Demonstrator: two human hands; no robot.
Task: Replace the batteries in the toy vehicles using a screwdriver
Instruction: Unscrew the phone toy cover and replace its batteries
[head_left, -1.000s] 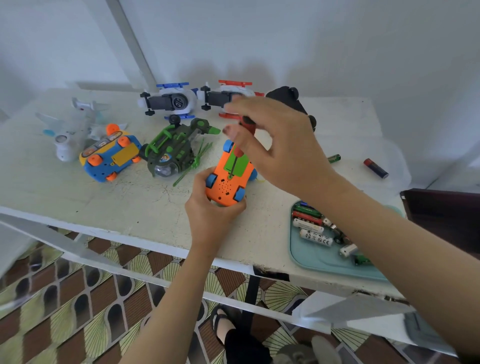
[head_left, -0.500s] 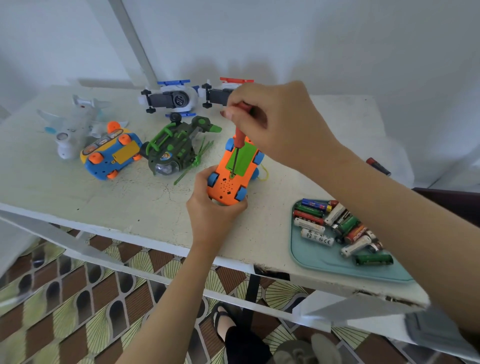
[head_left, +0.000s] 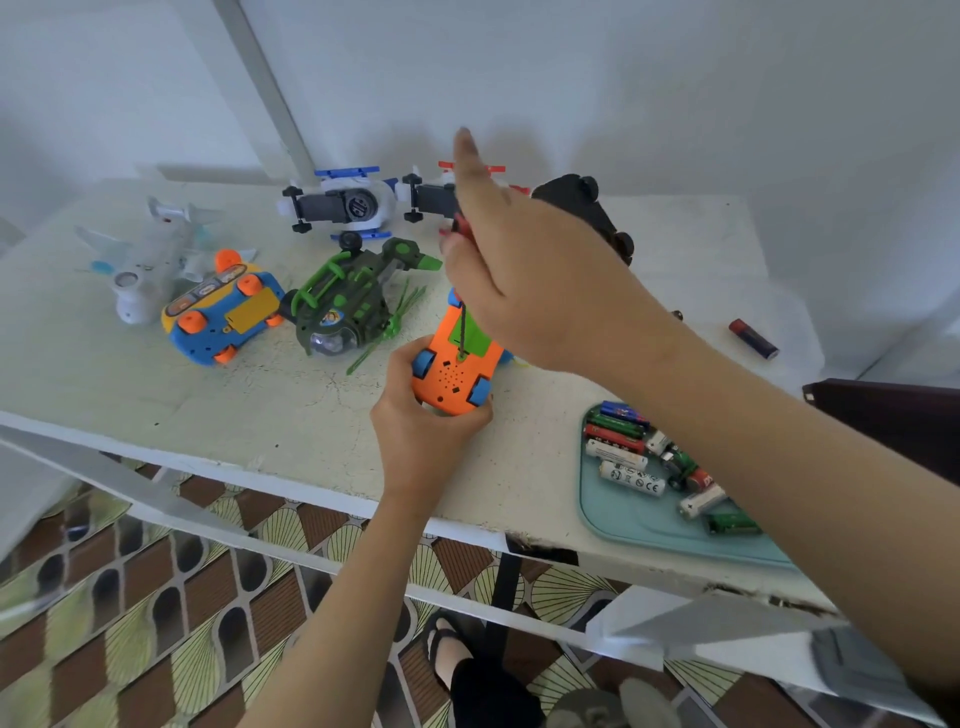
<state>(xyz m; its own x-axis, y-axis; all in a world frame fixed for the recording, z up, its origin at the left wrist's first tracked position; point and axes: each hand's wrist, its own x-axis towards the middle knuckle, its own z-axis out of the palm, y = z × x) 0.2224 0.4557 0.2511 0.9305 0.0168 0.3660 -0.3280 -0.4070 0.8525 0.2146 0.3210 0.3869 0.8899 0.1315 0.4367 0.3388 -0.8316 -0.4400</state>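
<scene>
Near the counter's (head_left: 249, 415) front edge, the left hand (head_left: 421, 431) grips the upturned orange car (head_left: 452, 376), with bare counter at its 8 o'clock. The right hand (head_left: 530, 291) pinches one screwdriver (head_left: 462, 332), tip on the green cover, forefinger newly raised. Six other toys (head_left: 343, 306) span 9 to 1 o'clock. The battery tray (head_left: 623, 527) sits at 4.

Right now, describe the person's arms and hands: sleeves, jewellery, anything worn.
Both are bare. The left hand and right hand wear no gloves, and no rings show. The left forearm and right forearm carry no watch or bracelet, and no sleeve comes into view on either. No tattoos or other markings show.
</scene>
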